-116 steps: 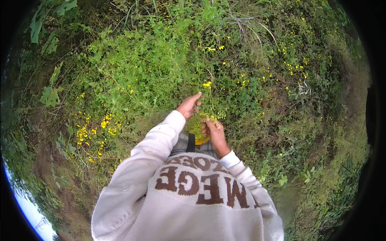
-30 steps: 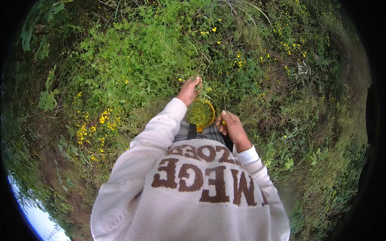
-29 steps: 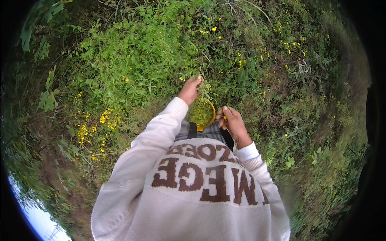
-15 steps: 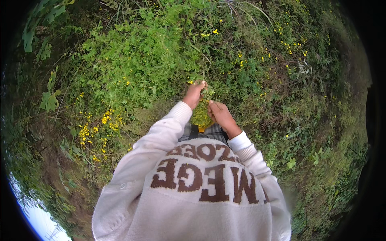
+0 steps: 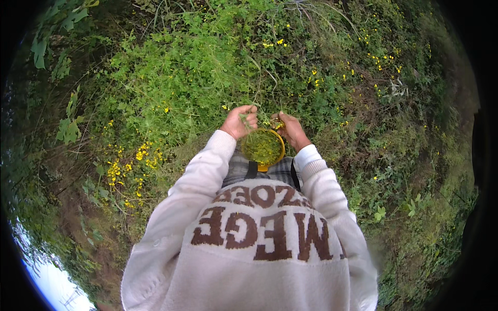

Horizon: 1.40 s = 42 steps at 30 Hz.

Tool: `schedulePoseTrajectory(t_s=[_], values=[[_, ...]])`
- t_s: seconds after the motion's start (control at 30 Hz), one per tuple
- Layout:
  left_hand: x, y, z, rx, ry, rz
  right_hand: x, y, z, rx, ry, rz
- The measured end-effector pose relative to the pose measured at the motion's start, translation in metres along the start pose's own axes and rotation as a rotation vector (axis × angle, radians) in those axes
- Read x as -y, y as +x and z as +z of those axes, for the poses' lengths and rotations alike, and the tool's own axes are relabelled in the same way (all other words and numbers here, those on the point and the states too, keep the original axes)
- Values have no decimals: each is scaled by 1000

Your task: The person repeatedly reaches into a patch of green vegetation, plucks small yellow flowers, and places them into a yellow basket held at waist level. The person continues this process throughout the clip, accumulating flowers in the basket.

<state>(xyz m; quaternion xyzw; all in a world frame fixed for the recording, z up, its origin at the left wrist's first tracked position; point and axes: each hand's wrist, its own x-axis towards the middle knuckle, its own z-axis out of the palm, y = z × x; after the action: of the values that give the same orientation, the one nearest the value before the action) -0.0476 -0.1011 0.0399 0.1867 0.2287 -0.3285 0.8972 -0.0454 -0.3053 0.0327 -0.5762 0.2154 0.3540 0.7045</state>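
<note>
My left hand (image 5: 240, 122) is closed around a thin green plant stem (image 5: 244, 119), just above the left of a yellow bucket (image 5: 283, 150). Across from it, my right hand (image 5: 291, 129) pinches a sprig with small yellow flowers (image 5: 278, 125) over the bucket's far right rim. Small green and yellow plant pieces (image 5: 262, 146) fill much of the bucket, which sits close in front of my body. Fine stems run from between the hands into the growth beyond; where each one ends is hard to make out.
Dense green plants (image 5: 176, 67) spread ahead and on both sides. Yellow flowers (image 5: 142, 151) cluster at the left, with more yellow flowers (image 5: 381, 62) at the far right. Dry stems (image 5: 363, 98) tangle on the right. Broad leaves (image 5: 67, 129) hang at the far left.
My hands have moved apart, the left one leftward and the right one to the right and slightly up. More of the bucket and its contents now shows between them.
</note>
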Motion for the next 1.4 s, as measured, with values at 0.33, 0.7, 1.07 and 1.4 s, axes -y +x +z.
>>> schedulePoseTrajectory(t_s=[0.33,0.7,1.07,1.4], values=[[-1,4,-11,-107,298,-7,8,-3,29,176,-691,-268],[3,-1,-6,-270,562,137,-10,-93,-15,129,-194,6],[10,-8,16,-208,787,187,17,-22,50,307,-226,-4],[13,3,-8,-493,775,147,-13,-48,29,266,-441,-130]])
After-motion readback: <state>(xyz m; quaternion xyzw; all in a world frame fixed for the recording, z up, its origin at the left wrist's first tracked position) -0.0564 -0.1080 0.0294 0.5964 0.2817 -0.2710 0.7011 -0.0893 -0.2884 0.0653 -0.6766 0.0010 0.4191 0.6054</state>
